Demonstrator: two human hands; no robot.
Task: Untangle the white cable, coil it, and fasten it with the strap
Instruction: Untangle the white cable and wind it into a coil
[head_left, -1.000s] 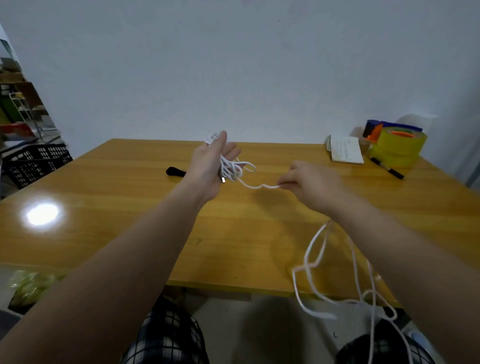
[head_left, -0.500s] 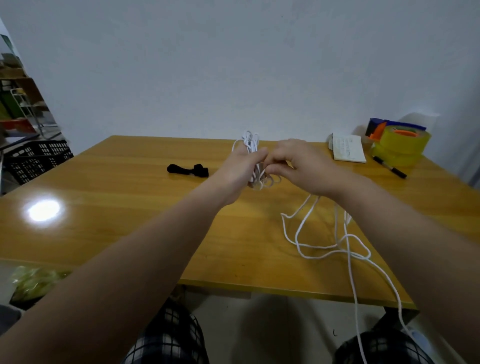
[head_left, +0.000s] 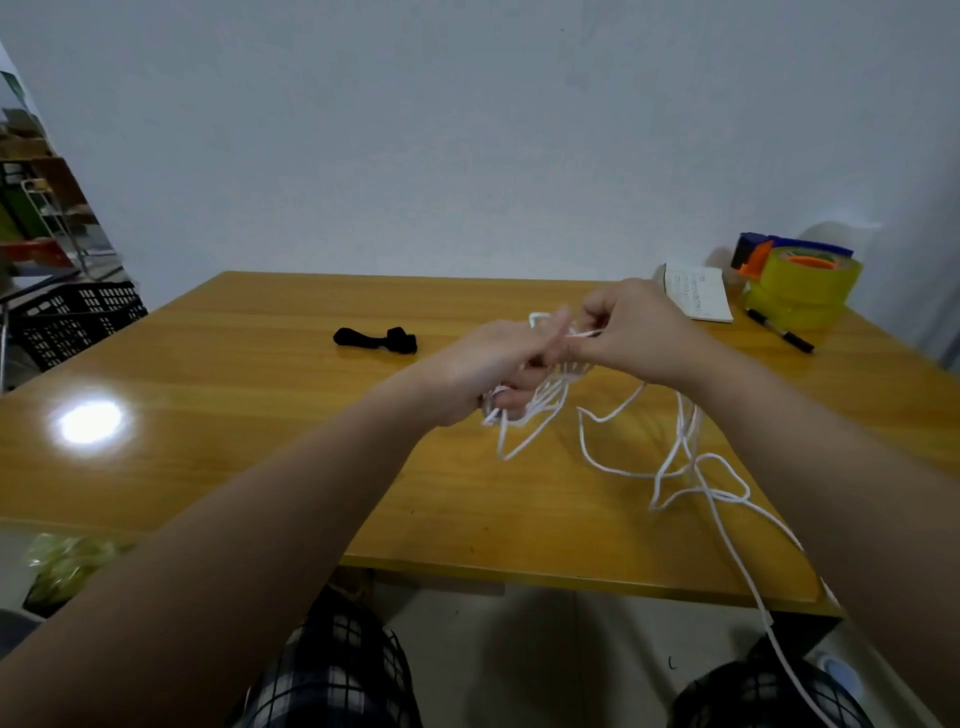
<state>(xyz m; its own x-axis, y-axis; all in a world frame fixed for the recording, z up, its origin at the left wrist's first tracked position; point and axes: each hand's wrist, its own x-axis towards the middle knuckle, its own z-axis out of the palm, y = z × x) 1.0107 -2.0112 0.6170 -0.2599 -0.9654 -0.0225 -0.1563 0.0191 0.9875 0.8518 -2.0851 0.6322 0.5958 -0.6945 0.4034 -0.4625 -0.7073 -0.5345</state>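
Risk lies chiefly in the slack. The white cable (head_left: 675, 467) lies in crossed loops on the table (head_left: 260, 415) near its right front corner and trails over the edge toward the floor. Drawn in quickly, those crossings would likely cinch into a knot. Loops hanging below the left hand (head_left: 498, 364) could also slip free if its grip eases. Left hand: raised above the table, fingers curled round a bundle of turns. Right hand (head_left: 634, 332): just beside it, knuckles up, thumb and fingers pinching a single strand. Strap (head_left: 374, 340): black, lying untouched on the table, well left of both hands.
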